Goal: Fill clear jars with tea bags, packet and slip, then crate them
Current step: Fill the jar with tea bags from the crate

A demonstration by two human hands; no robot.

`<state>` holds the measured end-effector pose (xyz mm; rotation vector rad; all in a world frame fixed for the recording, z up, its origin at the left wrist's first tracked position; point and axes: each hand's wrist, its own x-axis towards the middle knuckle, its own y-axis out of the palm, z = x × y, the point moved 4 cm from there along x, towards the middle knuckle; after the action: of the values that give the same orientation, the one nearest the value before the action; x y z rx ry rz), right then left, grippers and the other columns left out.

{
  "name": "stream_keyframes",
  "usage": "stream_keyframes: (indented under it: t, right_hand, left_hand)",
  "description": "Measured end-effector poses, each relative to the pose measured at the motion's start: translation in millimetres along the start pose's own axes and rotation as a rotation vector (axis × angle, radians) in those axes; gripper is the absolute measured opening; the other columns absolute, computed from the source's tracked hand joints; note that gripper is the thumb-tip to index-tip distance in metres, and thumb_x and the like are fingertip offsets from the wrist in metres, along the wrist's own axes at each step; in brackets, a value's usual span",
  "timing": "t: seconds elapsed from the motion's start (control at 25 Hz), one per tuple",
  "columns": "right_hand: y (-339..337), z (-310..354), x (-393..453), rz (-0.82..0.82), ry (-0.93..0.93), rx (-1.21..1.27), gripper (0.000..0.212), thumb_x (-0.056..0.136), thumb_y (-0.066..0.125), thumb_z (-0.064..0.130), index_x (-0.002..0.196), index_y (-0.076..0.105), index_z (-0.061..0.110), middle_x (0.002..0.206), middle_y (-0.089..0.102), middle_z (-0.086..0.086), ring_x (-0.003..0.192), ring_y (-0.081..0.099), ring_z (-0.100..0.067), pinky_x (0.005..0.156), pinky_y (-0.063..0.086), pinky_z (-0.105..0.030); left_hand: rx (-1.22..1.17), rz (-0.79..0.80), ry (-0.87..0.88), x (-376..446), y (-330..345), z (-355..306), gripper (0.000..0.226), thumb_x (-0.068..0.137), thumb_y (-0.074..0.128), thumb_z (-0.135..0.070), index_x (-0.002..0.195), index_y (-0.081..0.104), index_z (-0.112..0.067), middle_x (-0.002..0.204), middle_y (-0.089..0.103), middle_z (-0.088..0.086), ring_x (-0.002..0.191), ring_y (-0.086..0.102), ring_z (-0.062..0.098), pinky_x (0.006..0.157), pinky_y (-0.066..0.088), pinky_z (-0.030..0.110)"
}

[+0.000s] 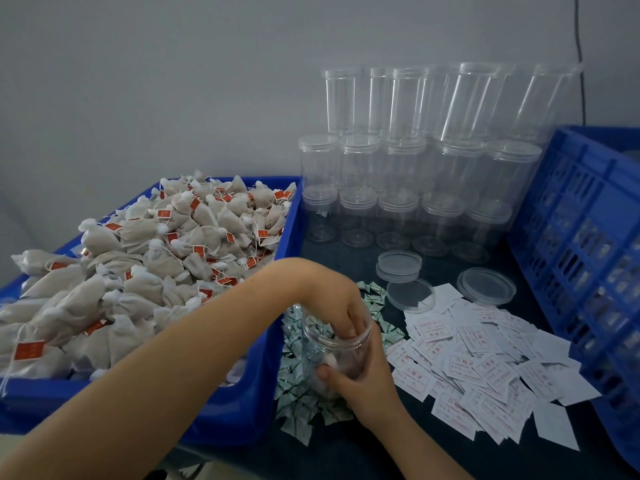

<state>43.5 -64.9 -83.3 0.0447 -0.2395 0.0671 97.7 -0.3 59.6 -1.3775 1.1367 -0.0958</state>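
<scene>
I was in the filling step: my right hand (360, 375) gripped an open jar (332, 355) from the side, thumb across its near wall, holding it over the packets (301, 403) strewn on the bench (381, 455). My left hand (349, 315) reached across from the tray (242, 410) with its fingertips dipped into the jar's mouth, bunched narrow as if pushing or dropping a tea bag in; whether they held one at that instant I could not tell, as the jar rim hid them. A few pale bags already showed through the clear wall near the bottom, so I judged the jar only partly filled. The tea bags (138, 265) were heaped high in the tray just to the left, the slips (478, 368) lay scattered to the right, and loose lids (485, 285) sat beyond them, in front of the stacked empty jars (415, 168). The crate (588, 237) stood tilted at the far right. Next, I reckoned, the left hand had to come out clear of the rim and go back to the tray for more bags, while the right kept the jar steady and upright; packet, slip and lid were yet to come.
</scene>
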Motion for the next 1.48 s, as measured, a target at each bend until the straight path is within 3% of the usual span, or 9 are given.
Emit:
stream_keyframes:
  t: [0.12,0.24,0.36,0.44,0.6,0.92,1.12,1.28,1.48]
  right_hand:
    - [0,1,-3,0.012,0.023,0.019,0.096,0.056,0.093,0.042,0.132,0.038,0.063,0.124,0.056,0.023,0.115,0.060,-0.001,0.083,0.053,-0.016]
    - [-2,1,-5,0.008,0.053,0.026,0.097,0.050,0.091,0.038,0.125,0.038,0.071,0.129,0.050,0.009,0.111,0.061,0.001,0.079,0.055,-0.017]
    - [-1,2,-6,0.034,0.068,0.059,0.095,0.052,0.089,0.029,0.121,0.041,0.072,0.133,0.045,0.001,0.108,0.062,0.002,0.072,0.057,-0.016]
    - [-1,3,-7,0.031,0.063,0.064,0.095,0.051,0.089,0.029,0.122,0.042,0.071,0.133,0.045,0.000,0.107,0.062,0.003,0.072,0.056,-0.015]
    - [-2,5,-6,0.011,0.037,0.029,0.096,0.051,0.089,0.033,0.126,0.040,0.068,0.129,0.047,-0.002,0.108,0.057,0.008,0.077,0.052,-0.010]
    - [-2,4,-8,0.014,0.065,0.036,0.094,0.049,0.088,0.031,0.121,0.042,0.069,0.129,0.047,-0.001,0.111,0.056,0.007,0.077,0.050,-0.007]
    - [-2,5,-8,0.014,0.061,0.020,0.095,0.051,0.087,0.030,0.125,0.040,0.066,0.130,0.046,0.000,0.109,0.056,0.010,0.076,0.050,-0.007]
    - [-2,6,-7,0.018,0.048,0.019,0.099,0.052,0.087,0.034,0.135,0.036,0.048,0.131,0.045,-0.004,0.108,0.057,0.008,0.077,0.051,-0.008]
    - [-1,7,-6,0.014,0.030,0.026,0.091,0.054,0.087,0.033,0.127,0.040,0.063,0.131,0.044,-0.005,0.108,0.058,0.008,0.078,0.051,-0.009]
  left_hand:
    - [-0.357,-0.078,0.025,-22,-23,27,0.023,0.095,0.051,-0.010,0.107,0.066,-0.021,0.100,0.068,-0.010,0.091,0.066,0.003,0.079,0.052,0.017]
    - [-0.639,-0.408,-0.018,-39,-47,74,0.021,0.094,0.053,-0.011,0.093,0.067,-0.025,0.095,0.072,-0.006,0.086,0.069,0.005,0.068,0.053,0.013]
    - [-0.589,-0.871,-0.248,-34,-54,130,0.016,0.093,0.054,-0.012,0.089,0.065,-0.023,0.098,0.070,0.001,0.083,0.067,0.009,0.076,0.055,0.021]
    - [-0.428,-0.975,-0.424,-17,-42,154,0.017,0.093,0.052,-0.009,0.102,0.065,-0.017,0.106,0.066,0.004,0.091,0.061,0.013,0.088,0.052,0.030]
    - [-0.497,-1.148,-0.513,5,-15,178,0.025,0.092,0.053,-0.009,0.117,0.053,-0.010,0.115,0.059,0.007,0.094,0.052,0.015,0.078,0.044,0.030]
    - [-0.507,-0.890,-0.452,32,16,199,0.042,0.097,0.046,-0.021,0.138,0.042,-0.013,0.150,0.030,0.010,0.132,0.036,0.030,0.110,0.031,0.041]
    - [-0.665,-0.871,-0.477,34,18,201,0.040,0.096,0.046,-0.025,0.134,0.047,-0.012,0.134,0.050,0.011,0.112,0.056,0.032,0.094,0.048,0.048]
    - [-0.689,-0.913,-0.490,32,15,199,0.015,0.097,0.043,-0.020,0.096,0.057,-0.015,0.092,0.062,0.002,0.072,0.060,0.016,0.056,0.045,0.023]
    - [-0.210,-1.034,-0.599,17,5,197,0.007,0.090,0.055,-0.010,0.091,0.062,-0.009,0.092,0.063,0.009,0.075,0.055,0.018,0.064,0.040,0.026]
